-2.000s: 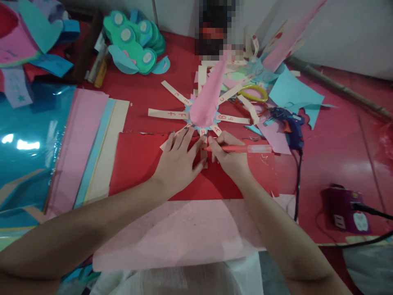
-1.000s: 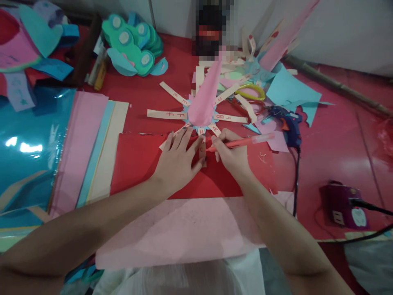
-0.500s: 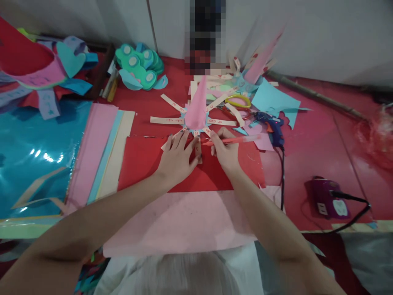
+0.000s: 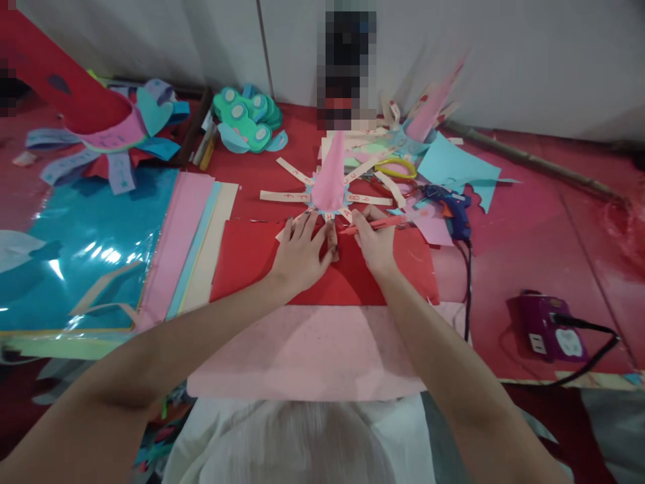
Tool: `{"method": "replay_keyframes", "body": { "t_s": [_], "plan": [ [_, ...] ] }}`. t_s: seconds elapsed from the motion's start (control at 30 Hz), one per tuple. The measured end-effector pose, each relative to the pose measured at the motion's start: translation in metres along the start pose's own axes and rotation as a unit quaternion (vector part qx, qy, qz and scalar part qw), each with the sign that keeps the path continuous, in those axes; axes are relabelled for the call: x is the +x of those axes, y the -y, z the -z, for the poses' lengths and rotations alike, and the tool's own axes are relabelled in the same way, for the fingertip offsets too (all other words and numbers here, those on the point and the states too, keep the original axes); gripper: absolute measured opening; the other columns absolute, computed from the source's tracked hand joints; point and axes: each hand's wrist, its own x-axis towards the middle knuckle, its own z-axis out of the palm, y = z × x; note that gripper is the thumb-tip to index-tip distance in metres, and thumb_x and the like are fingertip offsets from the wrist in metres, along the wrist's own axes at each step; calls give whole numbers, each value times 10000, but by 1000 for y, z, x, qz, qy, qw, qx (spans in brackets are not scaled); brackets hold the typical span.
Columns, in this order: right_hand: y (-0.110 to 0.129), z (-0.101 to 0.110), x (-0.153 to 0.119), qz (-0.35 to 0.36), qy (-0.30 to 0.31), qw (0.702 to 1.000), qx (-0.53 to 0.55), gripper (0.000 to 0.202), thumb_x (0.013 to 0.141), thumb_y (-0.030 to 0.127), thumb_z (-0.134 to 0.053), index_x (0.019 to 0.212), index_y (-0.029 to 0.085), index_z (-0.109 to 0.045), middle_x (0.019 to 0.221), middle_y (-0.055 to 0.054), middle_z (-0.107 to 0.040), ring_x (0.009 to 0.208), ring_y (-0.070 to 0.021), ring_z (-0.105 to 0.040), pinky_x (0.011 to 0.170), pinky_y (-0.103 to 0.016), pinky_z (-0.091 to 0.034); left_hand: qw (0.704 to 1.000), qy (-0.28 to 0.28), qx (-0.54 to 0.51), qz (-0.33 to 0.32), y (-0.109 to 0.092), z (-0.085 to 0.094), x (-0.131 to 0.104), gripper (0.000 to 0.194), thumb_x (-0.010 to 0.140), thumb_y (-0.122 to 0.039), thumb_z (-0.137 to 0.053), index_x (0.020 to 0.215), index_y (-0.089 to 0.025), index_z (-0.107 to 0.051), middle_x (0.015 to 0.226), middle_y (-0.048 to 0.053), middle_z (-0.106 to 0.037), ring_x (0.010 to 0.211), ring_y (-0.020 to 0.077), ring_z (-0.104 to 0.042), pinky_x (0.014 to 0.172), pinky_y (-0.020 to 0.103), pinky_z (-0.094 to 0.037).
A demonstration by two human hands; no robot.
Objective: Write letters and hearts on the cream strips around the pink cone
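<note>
A pink paper cone (image 4: pixel 328 178) stands on a blue scalloped base, with cream paper strips (image 4: pixel 285 196) radiating from it. Red letters are written on the strips. My left hand (image 4: pixel 304 254) lies with fingers spread over the near strips, pressing around the one marked H. In my right hand (image 4: pixel 373 243) is a red pen (image 4: pixel 385 221), its tip end pointing left toward that strip; the exact tip is too small to make out. Under both hands lies a red paper sheet (image 4: pixel 246 262), with a pink sheet (image 4: pixel 302 349) nearer my lap.
At right are a blue glue gun (image 4: pixel 457 212), yellow-handled scissors (image 4: pixel 398 168) and a purple power adapter (image 4: pixel 549 326) with a cord. Green paper cutouts (image 4: pixel 249 117) sit at the back. A red paper cone (image 4: pixel 75 94) and blue plastic-wrapped sheets (image 4: pixel 101 255) are at left.
My view has turned a little left, so the table things sit further right and more of the red cone shows. My hands stay at the near strips, the pen still held.
</note>
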Motion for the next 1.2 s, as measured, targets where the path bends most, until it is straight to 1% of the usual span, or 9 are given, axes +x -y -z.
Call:
{"method": "replay_keyframes", "body": {
  "t_s": [0.17,0.27,0.37,0.53,0.63,0.77,1.0,1.1,1.2],
  "plan": [
    [2,0,2,-38,-4,999,37,398,752,359,-659,536,206,-361,428,113,-368,362,-12,-259,384,-178,-221,1000,1,1,-3,0,-1,1,524,961,-349,-405,1430,-118,-436,1518,203,-367,1422,345,-320,1153,547,-249],
    [3,0,3,-36,-2,998,53,428,732,403,-678,538,211,-348,411,118,-361,343,-8,-243,366,-180,-196,1000,-5,2,-10,1,-1,1,523,960,-360,-401,1420,-114,-443,1505,206,-384,1419,347,-325,1147,549,-254],
    [3,1,2,-30,-1,999,37,444,739,427,-676,542,213,-341,412,118,-359,350,-10,-251,369,-178,-202,1000,-11,0,-17,2,-1,0,512,958,-349,-400,1410,-113,-450,1488,203,-409,1412,339,-341,1146,546,-259],
    [2,1,0,-13,16,1000,-14,406,791,374,-635,538,207,-365,451,97,-394,395,-24,-292,394,-183,-236,1000,-6,-21,-15,4,0,-1,530,935,-331,-445,1419,-115,-434,1494,191,-405,1419,333,-331,1167,550,-232],
    [3,0,-1,-22,22,999,-43,379,801,339,-633,546,203,-388,466,89,-396,423,-33,-317,404,-181,-241,999,3,-38,-21,7,1,-1,541,929,-324,-467,1427,-117,-422,1522,185,-364,1438,333,-296,1183,537,-218],
    [6,0,-2,-42,12,998,-43,375,801,303,-629,535,198,-386,484,78,-410,445,-36,-342,407,-179,-248,998,1,-58,-25,11,4,-3,520,968,-335,-411,1443,-121,-400,1536,177,-342,1446,318,-285,1193,516,-223],
    [9,0,-4,-62,-7,996,-58,390,832,364,-619,550,197,-410,510,60,-447,454,-42,-375,395,-181,-261,995,2,-79,-57,15,3,-4,524,971,-323,-397,1430,-70,-392,1502,170,-407,1430,307,-318,1203,544,-193],
    [11,0,-5,-68,-10,996,-61,402,831,374,-628,544,198,-408,502,60,-427,457,-46,-387,389,-182,-260,994,14,-102,-48,17,4,-3,490,979,-281,-355,1431,-97,-392,1501,135,-422,1434,279,-316,1212,540,-178],
    [11,1,-6,-73,-5,996,-59,415,826,377,-634,536,200,-395,492,64,-400,449,-45,-376,386,-186,-257,989,23,-141,-38,20,6,-1,450,979,-205,-309,1410,-152,-429,1505,89,-428,1435,228,-324,1218,488,-209]
  ]
}}
